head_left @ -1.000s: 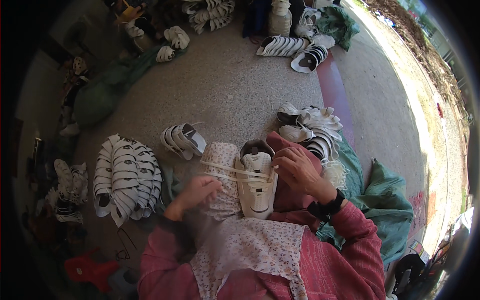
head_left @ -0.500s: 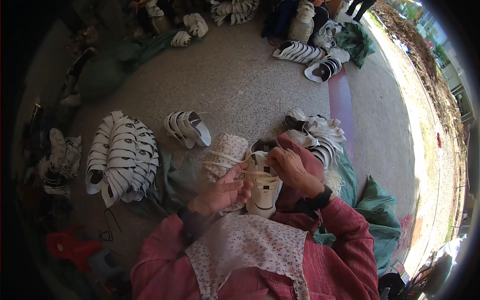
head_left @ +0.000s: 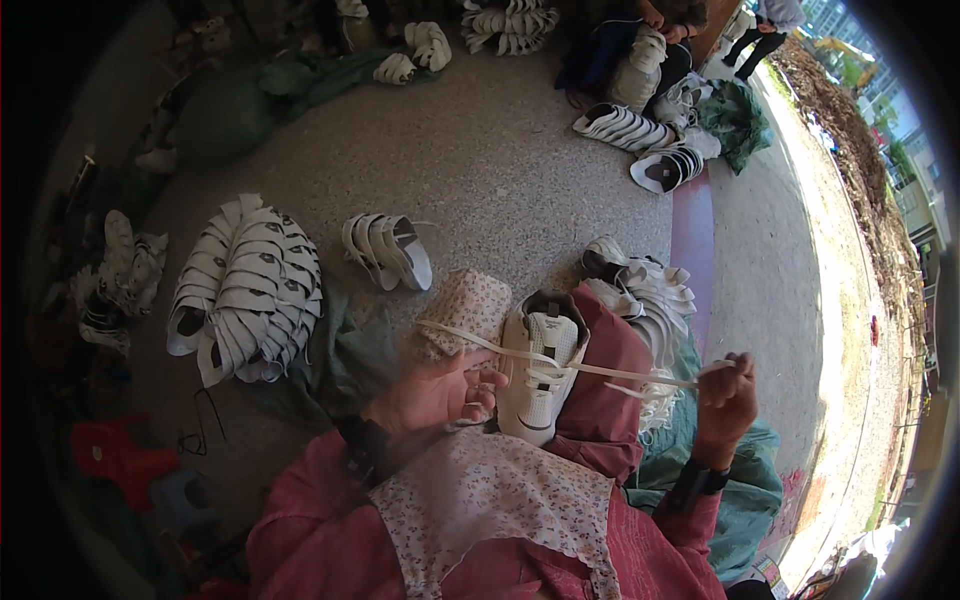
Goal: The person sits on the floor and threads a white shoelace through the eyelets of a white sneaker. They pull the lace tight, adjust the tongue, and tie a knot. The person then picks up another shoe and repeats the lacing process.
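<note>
Midway, by the look of it, the lacing stood: the white shoe lay on the person's lap, toe toward the body, with the lace through some eyelets and drawn out taut to the right. The left hand curled against the shoe's side, fingers pinching the lace there; the right hand was closed on the lace's far end. More eyelets seemingly remained. Around lay a speckled concrete floor outdoors, with 1 fanned pile of shoes, a smaller bunch, and green sacks.
</note>
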The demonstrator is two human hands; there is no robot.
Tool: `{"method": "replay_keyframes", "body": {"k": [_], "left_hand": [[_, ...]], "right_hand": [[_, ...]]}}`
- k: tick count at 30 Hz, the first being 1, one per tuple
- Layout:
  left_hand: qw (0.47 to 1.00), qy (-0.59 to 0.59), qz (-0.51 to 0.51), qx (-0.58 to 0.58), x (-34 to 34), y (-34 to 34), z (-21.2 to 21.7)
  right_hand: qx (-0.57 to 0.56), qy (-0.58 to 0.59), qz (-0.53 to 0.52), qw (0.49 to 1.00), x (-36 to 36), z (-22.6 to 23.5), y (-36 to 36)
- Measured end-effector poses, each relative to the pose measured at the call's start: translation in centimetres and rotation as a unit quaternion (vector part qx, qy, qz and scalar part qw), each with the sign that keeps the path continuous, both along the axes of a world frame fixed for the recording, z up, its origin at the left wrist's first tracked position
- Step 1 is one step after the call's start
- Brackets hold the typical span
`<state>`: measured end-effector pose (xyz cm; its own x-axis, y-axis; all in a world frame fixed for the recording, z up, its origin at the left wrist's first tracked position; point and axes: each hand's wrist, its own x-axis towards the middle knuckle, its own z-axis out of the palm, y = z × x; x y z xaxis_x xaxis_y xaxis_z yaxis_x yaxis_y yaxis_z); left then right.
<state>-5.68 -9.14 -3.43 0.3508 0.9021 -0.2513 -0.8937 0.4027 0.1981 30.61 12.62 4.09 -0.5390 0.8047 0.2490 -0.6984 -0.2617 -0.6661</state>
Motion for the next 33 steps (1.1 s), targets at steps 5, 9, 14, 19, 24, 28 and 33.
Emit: {"method": "replay_keyframes", "body": {"k": [5, 9, 14, 19, 24, 28, 33], "left_hand": [[0.994, -0.006, 0.102, -0.048, 2.9, 3.3, -0.7], [0.972, 0.014, 0.232, -0.038, 1.7, 5.3, -2.9], [0.915, 0.236, 0.327, 0.009, -6.2, 1.1, -0.2], [0.827, 0.413, 0.381, -0.013, -11.1, -4.4, 2.2], [0.721, 0.451, 0.52, -0.081, -14.8, -7.0, 2.7], [0.745, 0.325, 0.574, -0.1, -18.9, -10.0, -0.3], [0.821, 0.187, 0.54, 0.012, -23.5, -14.9, -3.7]], "right_hand": [[-0.099, -0.092, -0.294, 0.946, 12.0, -3.2, 1.9], [0.017, -0.711, -0.341, 0.615, 15.0, -8.9, 0.2], [0.096, -0.698, -0.214, 0.677, 8.6, -10.1, -1.0], [0.377, -0.572, -0.182, 0.706, -4.7, -4.8, -1.7], [0.469, -0.507, -0.015, 0.723, -11.6, -3.1, -3.6], [0.515, -0.511, 0.054, 0.686, -13.4, -4.6, -4.5], [0.513, -0.493, 0.121, 0.692, -14.1, -4.4, -4.4]]}}
